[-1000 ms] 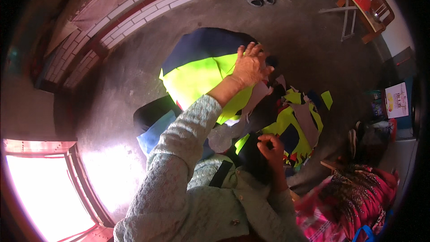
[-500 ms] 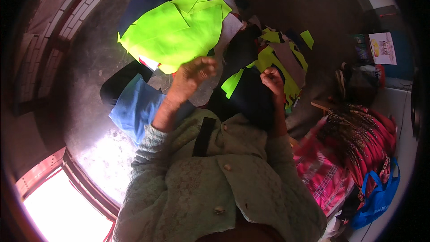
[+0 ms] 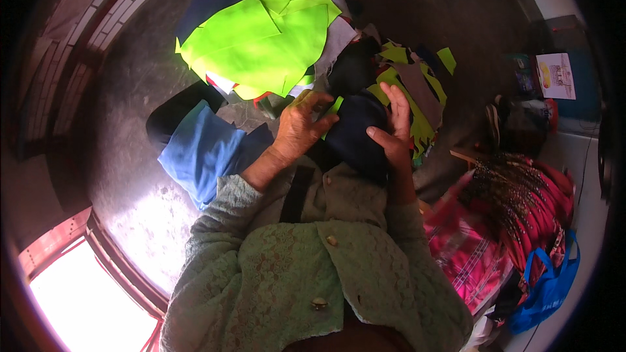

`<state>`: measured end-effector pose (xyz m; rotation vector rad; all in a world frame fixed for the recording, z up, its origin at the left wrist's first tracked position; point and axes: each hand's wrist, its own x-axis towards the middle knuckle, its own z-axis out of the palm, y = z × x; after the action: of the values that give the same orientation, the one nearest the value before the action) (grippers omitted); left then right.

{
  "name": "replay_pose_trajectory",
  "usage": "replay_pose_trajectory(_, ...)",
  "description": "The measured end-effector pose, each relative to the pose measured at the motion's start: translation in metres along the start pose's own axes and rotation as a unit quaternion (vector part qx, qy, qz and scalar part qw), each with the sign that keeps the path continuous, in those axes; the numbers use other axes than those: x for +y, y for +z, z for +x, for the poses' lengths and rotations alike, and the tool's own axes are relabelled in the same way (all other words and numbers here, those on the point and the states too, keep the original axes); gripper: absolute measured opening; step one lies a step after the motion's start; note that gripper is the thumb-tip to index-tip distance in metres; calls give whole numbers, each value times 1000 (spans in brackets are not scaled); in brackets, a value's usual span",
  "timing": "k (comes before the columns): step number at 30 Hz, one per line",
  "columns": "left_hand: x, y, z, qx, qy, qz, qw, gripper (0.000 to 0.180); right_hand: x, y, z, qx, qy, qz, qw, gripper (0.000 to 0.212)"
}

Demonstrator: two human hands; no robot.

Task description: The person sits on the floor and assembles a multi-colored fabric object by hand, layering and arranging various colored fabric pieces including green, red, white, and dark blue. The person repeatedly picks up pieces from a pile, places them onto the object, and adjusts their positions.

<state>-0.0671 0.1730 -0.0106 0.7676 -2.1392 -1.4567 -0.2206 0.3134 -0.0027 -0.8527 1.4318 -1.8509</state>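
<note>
Now the dark navy cloth piece (image 3: 355, 133) lies on the floor (image 3: 130, 91) between both hands: left hand (image 3: 301, 127) curls its grip on the cloth's left edge, right hand (image 3: 392, 132) presses flat, fingers spread, along its right side.

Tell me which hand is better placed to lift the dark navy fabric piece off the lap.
Probably right. The right hand lies open along the dark navy fabric piece, thumb on its face. The left hand sits at its left edge, fingers curled beside the neon-yellow fabric.

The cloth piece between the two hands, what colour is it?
Dark navy cloth piece, almost black, seen in the head view.
</note>
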Motion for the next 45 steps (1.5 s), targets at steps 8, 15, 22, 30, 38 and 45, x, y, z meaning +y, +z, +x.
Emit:
replay_pose_trajectory(8,-1,-2,-1,-52,-33,-217,974,36,-17,19,-3,-100,-27,-79,992,75)
replay_pose_trajectory(15,-17,-5,-4,-131,-90,-320,934,22,-18,21,-5,-71,62,13,996,61)
replay_pose_trajectory(22,-6,-21,1,-226,-7,-326,918,19,-25,14,3,-32,158,-99,982,39)
replay_pose_trajectory(30,-2,-26,-3,-264,51,-312,911,20,-18,6,12,-126,145,-169,967,18)
replay_pose_trajectory(38,6,-14,-9,-257,31,-364,894,19,-33,18,22,-222,161,-290,917,19)
replay_pose_trajectory(45,12,-26,-7,-248,64,-358,898,18,-21,1,19,-156,194,-228,941,16)
